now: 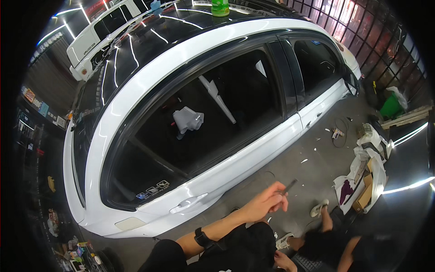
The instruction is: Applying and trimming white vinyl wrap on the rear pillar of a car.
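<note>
My left hand (268, 201) is raised beside the rear door of a white car (251, 158), apart from its body. Between thumb and fingers it pinches a slim dark tool (290, 187), too small to name exactly. A black band (204, 238) circles that forearm. Low in the picture, at the edge of my black shirt, is my right hand (284, 261), partly cut off; what it may hold is hidden. Before me is the dark rear side window (224, 142). A grey cloth (188, 119) and a long pale roll (219, 98) appear within its frame.
A green bottle (221, 8) stands on the black roof. Close on my right, a co-worker in dark clothes and pale shoes (319, 208) is low down. Cardboard and plastic wrapping (363, 183), a corded tool (337, 133) and scraps lie on the floor. A green bin (392, 106) stands beyond.
</note>
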Demonstrator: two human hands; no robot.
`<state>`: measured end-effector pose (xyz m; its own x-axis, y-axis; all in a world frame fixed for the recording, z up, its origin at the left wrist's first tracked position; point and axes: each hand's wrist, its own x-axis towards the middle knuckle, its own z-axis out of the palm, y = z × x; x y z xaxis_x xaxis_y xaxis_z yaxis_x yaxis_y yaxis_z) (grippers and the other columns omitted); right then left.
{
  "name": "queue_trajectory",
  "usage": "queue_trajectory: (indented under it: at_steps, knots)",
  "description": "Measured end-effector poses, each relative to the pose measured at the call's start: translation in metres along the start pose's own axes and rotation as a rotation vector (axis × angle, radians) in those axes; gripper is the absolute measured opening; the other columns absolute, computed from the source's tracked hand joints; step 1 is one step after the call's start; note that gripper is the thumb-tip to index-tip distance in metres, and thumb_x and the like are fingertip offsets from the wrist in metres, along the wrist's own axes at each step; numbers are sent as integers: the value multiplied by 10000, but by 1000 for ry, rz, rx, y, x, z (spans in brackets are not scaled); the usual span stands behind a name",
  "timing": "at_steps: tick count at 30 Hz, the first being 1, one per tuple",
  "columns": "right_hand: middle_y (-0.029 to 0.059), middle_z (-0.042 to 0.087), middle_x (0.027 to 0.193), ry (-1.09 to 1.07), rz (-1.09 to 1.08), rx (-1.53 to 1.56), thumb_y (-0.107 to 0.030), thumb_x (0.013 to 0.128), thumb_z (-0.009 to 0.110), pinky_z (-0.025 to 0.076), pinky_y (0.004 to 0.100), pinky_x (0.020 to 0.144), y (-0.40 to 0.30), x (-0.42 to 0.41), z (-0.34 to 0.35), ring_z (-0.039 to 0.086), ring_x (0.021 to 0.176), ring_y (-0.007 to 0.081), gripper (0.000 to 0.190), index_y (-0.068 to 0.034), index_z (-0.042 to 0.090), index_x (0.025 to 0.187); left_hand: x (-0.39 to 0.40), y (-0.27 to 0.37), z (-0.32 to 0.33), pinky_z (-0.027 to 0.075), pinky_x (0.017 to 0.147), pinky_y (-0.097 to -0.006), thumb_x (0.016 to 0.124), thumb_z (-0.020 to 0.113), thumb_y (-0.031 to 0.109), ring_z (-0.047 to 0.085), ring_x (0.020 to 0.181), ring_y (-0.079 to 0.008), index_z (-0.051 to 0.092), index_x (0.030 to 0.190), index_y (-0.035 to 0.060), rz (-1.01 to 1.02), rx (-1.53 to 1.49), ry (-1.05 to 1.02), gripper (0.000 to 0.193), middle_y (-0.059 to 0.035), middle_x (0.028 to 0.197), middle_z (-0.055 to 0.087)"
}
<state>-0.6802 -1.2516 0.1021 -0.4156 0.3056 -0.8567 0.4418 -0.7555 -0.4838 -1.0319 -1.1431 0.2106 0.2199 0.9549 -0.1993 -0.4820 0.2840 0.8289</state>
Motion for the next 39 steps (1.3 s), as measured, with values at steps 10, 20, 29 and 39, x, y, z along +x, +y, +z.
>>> queue_trajectory:
  at_steps: [10,20,29,39]
  knots:
    - [100,666,1215,-168,-178,-1082,-207,980,526,485,328,895,-147,158,-192,637,1072,216,371,-11,587,1289,127,31,-9,446,898,-301,1025,455,164,551,927,-142,523,1209,22,433,96,367,241,-63,984,608]
    - [58,673,1056,-509,-122,-907,-133,973,481,489,315,845,-235,248,-270,613,978,179,264,16,627,1134,113,-1,-39,474,842,-280,1027,453,171,573,905,-125,557,1167,21,298,281,731,230,-47,997,630]
    - [243,625,818,-402,-411,-1275,-95,892,465,480,431,693,-283,291,-275,634,757,341,232,73,603,974,-18,-209,36,443,900,-304,1016,473,203,545,998,-116,550,1108,109,115,-98,1038,152,17,1014,587]
    - [201,666,855,-553,-393,-1222,-128,883,483,489,413,702,-288,289,-269,647,794,335,289,59,601,1068,10,-254,78,345,975,-276,971,488,176,481,1057,-96,591,1080,79,-80,-394,1240,179,24,1066,558]
